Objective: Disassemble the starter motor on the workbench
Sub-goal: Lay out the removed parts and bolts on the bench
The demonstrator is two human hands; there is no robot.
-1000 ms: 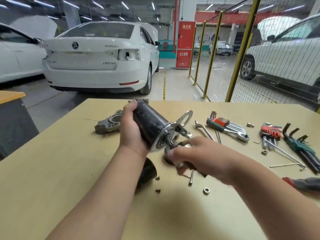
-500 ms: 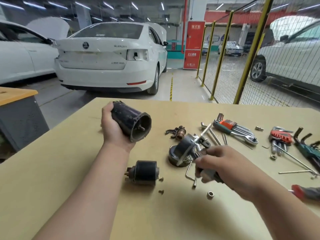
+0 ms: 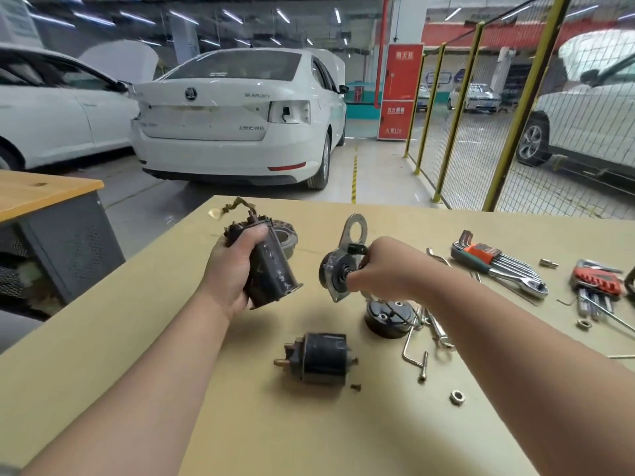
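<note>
My left hand (image 3: 231,269) grips the black cylindrical motor housing (image 3: 271,273) above the workbench (image 3: 137,338), its open end pointing down and right, brown wires sticking out of its far end. My right hand (image 3: 381,266) pinches the silver end plate with the gear assembly (image 3: 338,269), its mounting ear pointing up. The two parts are apart. The black solenoid (image 3: 321,357) lies on the bench in front of both hands. A round black end cap (image 3: 386,317) rests under my right wrist.
Hex key sets (image 3: 488,259) and a red-handled set (image 3: 599,280) lie at the right with a ratchet wrench (image 3: 522,280). A long bolt (image 3: 423,365), a nut (image 3: 457,396) and a small screw (image 3: 355,386) lie loose. A grey ring-shaped part (image 3: 287,240) sits behind the housing. White cars and a yellow fence stand beyond.
The housing and the end plate assembly came apart. My left hand turned the housing open end down; my right hand lifted the plate off the bench toward the middle.
</note>
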